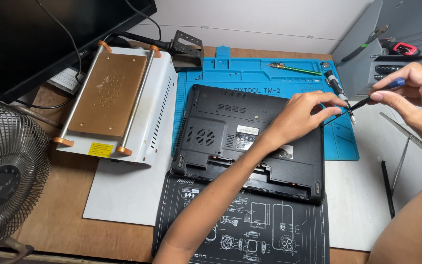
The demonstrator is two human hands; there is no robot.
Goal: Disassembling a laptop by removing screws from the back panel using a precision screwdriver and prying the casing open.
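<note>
A black laptop [221, 132] lies upside down across a blue work mat [250, 76] and a black printed mat [250, 230]. My left hand [299, 115] reaches over its far right corner, fingertips pinched at the tip of a thin screwdriver [362, 103]. My right hand [416, 95] holds that screwdriver by its blue-capped handle, off the laptop's right edge. The tip hovers near the laptop's top right corner.
A white heating plate machine [123, 98] with a copper top stands left of the laptop. A wire fan [6, 171] sits at the far left and a dark monitor [35, 34] behind. A grey tool rack [387, 39] with pliers stands back right. Another screwdriver [335, 85] and tweezers [294, 69] lie on the blue mat.
</note>
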